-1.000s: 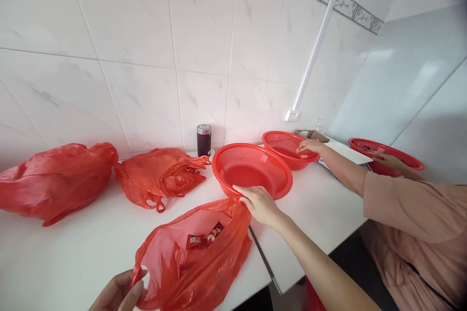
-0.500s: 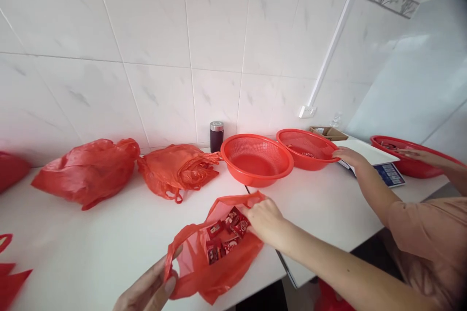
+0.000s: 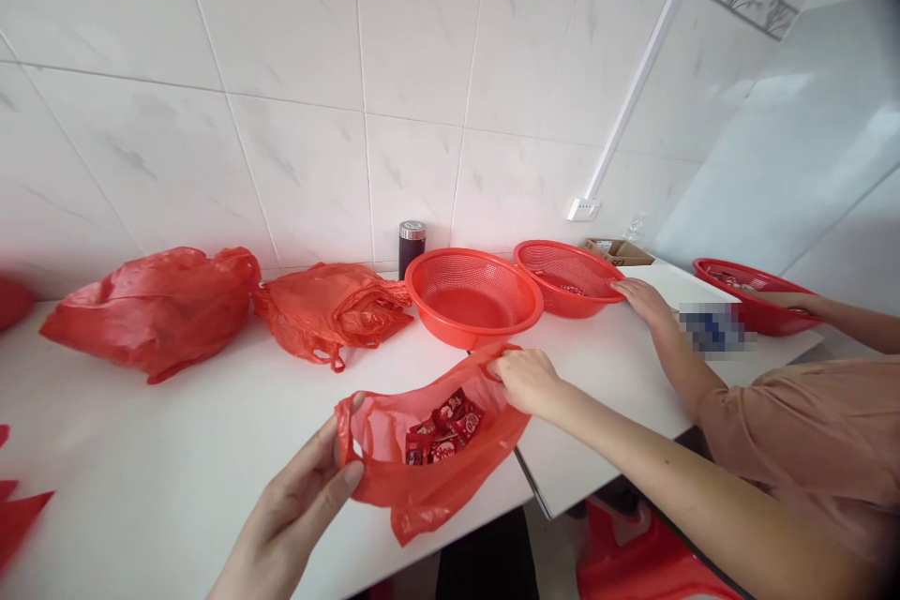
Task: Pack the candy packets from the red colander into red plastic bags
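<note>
I have the left hand (image 3: 299, 499) and right hand (image 3: 532, 384) pinching opposite edges of the bag (image 3: 437, 494), packets (image 3: 444, 450) inside it, basket (image 3: 470, 334) behind; I should hold its mouth level.

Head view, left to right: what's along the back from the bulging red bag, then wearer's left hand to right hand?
Bulging red bag, crumpled red bags, dark flask, first basin, second basin, cardboard box, third basin; then left hand, open red bag, right hand.
</note>
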Demonstrator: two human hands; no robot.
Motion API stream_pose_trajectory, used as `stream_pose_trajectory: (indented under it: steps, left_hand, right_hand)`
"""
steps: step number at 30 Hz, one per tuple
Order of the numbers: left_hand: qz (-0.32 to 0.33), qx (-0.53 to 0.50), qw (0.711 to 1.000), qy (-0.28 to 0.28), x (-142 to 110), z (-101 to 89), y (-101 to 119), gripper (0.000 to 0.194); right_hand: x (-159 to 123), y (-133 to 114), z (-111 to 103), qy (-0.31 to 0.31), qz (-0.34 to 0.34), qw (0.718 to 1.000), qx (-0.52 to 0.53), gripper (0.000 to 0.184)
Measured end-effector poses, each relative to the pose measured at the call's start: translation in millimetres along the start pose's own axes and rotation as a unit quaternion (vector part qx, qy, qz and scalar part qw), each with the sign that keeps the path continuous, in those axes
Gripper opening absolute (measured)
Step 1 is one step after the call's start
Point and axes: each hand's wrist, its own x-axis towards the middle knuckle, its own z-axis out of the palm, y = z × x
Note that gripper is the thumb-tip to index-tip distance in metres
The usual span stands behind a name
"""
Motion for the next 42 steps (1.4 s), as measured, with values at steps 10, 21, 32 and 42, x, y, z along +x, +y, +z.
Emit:
stream_pose_trajectory:
  steps: [10,21,32,42]
  left_hand:
    - [0.114,-0.091,0.982,0.119,31.4,-45.6,56.9,0.02]
    - [0.078,-0.126,0.988,-0.047,43.4,-24.2,83.0,0.036]
    - [-0.043,0.061,0.988,-0.138,57.9,6.6,83.8,0.028]
    - [-0.032,0.06,0.981,-0.184,59.5,-8.8,78.6,0.042]
  right_hand:
    - [-15.4,19.8,-90.2,0.191,-0.044,0.783,0.59,0.016]
    - [-33.6,-10.5,-137.3,0.147,-0.161,0.869,0.443,0.013]
    - [-11.9,-109.4,-128.1,0.133,-0.346,0.794,0.482,0.014]
    - [-35.4,-93.1,-90.1,0.136,-0.27,0.773,0.558,0.006]
